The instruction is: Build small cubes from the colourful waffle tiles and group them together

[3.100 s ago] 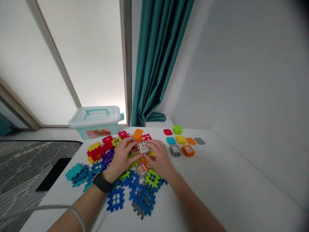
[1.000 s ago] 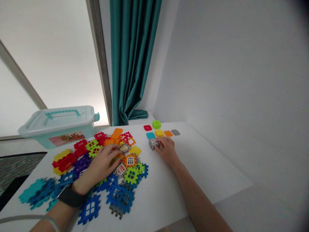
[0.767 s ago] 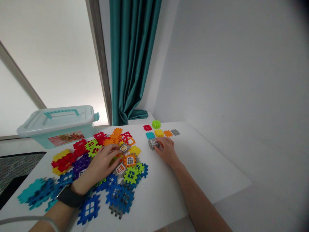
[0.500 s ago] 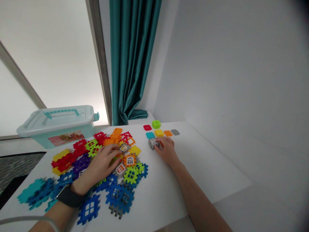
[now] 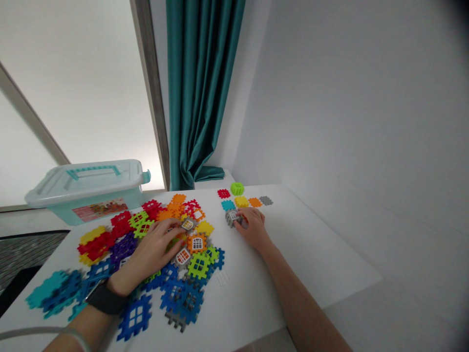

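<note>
Before pale panels [image 5: 91,98] sits a lidded aqua storage bin [image 5: 88,188], contents indistinct, while on the white desk [image 5: 249,293] the right hand [image 5: 253,227], earlier over the interlocking-tile heap [image 5: 198,265], has its grip pinched on a grey window block [image 5: 231,218], the left hand [image 5: 152,252] covering tiles, grip loosely spread.

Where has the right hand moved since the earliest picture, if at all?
Yes: judged against the teal curtain, the right hand has moved rightward, from the pile to the gray block.
</note>
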{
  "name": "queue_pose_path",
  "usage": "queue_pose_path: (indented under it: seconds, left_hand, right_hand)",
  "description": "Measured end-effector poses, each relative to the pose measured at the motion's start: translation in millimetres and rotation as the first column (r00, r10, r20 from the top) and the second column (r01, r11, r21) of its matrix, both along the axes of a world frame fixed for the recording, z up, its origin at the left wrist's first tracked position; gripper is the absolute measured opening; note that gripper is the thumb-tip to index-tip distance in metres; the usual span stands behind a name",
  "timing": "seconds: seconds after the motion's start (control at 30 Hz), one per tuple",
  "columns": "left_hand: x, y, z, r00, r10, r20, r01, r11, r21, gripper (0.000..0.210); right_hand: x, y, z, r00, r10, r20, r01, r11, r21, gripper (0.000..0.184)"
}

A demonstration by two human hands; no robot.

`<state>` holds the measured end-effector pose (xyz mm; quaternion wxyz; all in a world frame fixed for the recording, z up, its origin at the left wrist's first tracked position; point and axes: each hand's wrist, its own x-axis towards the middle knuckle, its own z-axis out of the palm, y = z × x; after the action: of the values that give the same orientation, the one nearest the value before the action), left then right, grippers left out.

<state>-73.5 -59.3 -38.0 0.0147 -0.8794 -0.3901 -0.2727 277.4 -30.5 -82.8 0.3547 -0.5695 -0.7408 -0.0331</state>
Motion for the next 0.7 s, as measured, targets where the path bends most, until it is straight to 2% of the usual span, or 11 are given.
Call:
queue_pose_path:
  seconds: [0.23,0.4,0.57,0.7]
  left_hand:
    - [2,-1,0.3,1.000,-0.004,-0.016,0.004,1.000,-0.010,0.026]
    - [1,-3,5.5,0.999,0.015,-0.039,-0.015,1.000,-0.010,0.023]
    - [-12,0,17.6,0.991,0.101,-0.092,-0.103,0.995,-0.013,0.023]
    - [-27,5,22.8,0.974,0.179,-0.139,-0.184,0.982,-0.030,0.022]
  right_hand:
    - [-10,-7,8.2,1.000,-0.003,-0.004,0.004,0.997,0.073,0.020]
    - [-48,-23,25.9,0.987,0.157,-0.018,-0.155,0.985,0.076,0.014]
    - [-88,-30,45.5,0.930,0.367,0.014,-0.366,0.929,-0.053,0.017]
    - [-114,-22,54.9,0.888,0.457,0.046,-0.445,0.880,-0.168,0.016]
